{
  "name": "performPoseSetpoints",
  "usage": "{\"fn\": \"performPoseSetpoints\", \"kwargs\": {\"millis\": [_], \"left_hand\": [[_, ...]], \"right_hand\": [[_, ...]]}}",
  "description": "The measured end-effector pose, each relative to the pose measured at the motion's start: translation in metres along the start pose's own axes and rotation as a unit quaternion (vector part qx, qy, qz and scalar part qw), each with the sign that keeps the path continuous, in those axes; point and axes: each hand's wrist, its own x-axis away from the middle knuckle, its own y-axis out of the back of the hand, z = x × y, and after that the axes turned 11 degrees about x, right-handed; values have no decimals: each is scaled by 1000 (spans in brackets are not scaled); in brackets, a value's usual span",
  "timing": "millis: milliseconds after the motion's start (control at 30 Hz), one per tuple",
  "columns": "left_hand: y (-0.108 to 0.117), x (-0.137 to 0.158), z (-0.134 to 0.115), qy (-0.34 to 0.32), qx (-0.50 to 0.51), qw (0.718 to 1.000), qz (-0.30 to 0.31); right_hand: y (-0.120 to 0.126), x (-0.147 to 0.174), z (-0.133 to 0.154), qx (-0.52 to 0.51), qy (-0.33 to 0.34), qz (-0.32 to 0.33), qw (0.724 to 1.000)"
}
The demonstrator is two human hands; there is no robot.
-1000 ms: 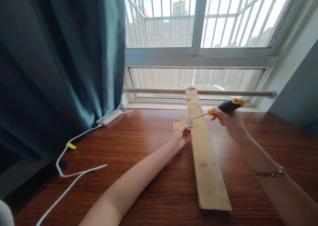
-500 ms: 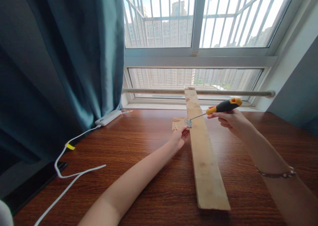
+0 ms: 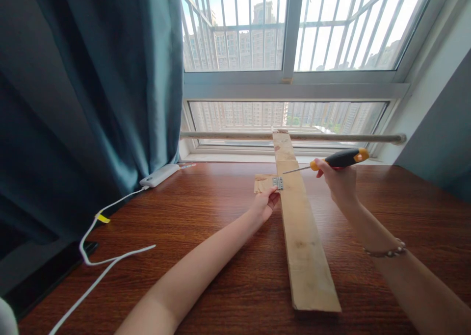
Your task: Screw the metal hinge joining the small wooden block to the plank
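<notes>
A long wooden board (image 3: 305, 237) runs away from me across the table, its far end up by the rail. Against its left side sits a short wooden piece (image 3: 263, 182), and a small metal hinge (image 3: 277, 183) spans the joint between the two. My left hand (image 3: 265, 203) pinches at the hinge's near edge, thumb on top; its other fingers curl below, partly hidden. Held in my right hand (image 3: 338, 180) is a screwdriver (image 3: 340, 159) with a black and yellow handle. Its shaft points left, the tip over the board just right of the hinge, apparently apart from it.
A brown wood-grain table (image 3: 213, 197) lies under everything. At the left are a white power strip (image 3: 160, 175), its white cable (image 3: 84, 244) with a yellow tag, and a blue curtain (image 3: 147, 80). A horizontal rail (image 3: 228, 136) crosses before the barred window.
My right hand has shifted its grip and drawn the screwdriver slightly right, so the tip has come away from the hinge. The left hand, hinge and boards stay in place.
</notes>
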Motion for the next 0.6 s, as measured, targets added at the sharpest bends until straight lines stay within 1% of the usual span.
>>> {"fn": "performPoseSetpoints", "kwargs": {"millis": [67, 200, 367, 467, 600], "left_hand": [[-1, 0, 0, -1, 5, 1000, -1], [-2, 1, 0, -1, 9, 1000, -2], [-1, 0, 0, -2, 0, 1000, -6], [0, -1, 0, 3, -5, 1000, 3], [1, -2, 1, 2, -7, 1000, 14]], "right_hand": [[5, -4, 2, -10, -3, 2, 1000], [12, -6, 8, 14, -7, 52, 999], [8, -4, 4, 35, 18, 86, 996], [6, -2, 1, 50, 28, 90, 994], [7, 1, 3, 95, 43, 90, 990]]}}
